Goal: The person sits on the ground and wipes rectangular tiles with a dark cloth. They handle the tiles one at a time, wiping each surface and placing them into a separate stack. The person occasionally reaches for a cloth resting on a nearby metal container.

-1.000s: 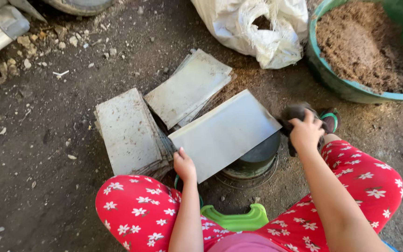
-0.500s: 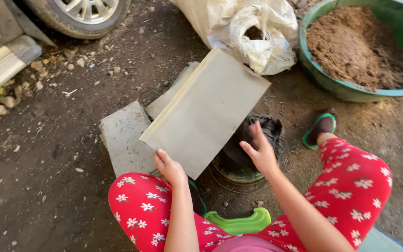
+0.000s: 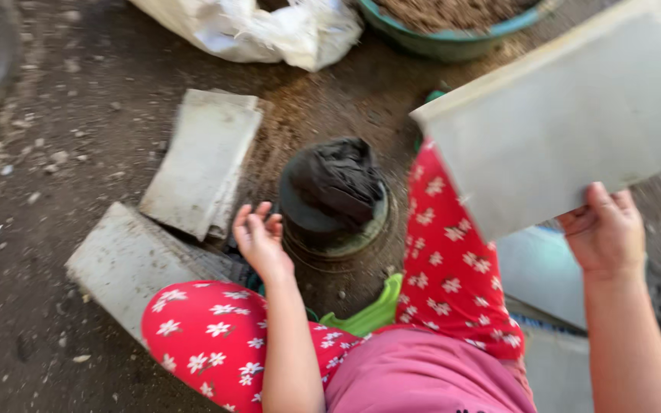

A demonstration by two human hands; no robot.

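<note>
My right hand [image 3: 604, 229] grips the lower edge of a grey rectangular slab [image 3: 568, 122], held up in the air at the right over my right knee. My left hand [image 3: 258, 237] hovers with fingers apart and holds nothing, just left of a round dark mould [image 3: 334, 191] that stands on the ground between my legs with a crumpled black bag on top. My legs wear red trousers with white flowers.
Two more grey slabs lie on the ground at the left, one farther [image 3: 204, 157] and one nearer [image 3: 128, 264]. A white sack [image 3: 262, 30] and a green tub of soil [image 3: 453, 27] sit at the top. A green stool [image 3: 369, 310] is under me.
The slab has left both hands' hold over the mould and swung to the right in my right hand alone. My left hand let go. The mould is now uncovered.
</note>
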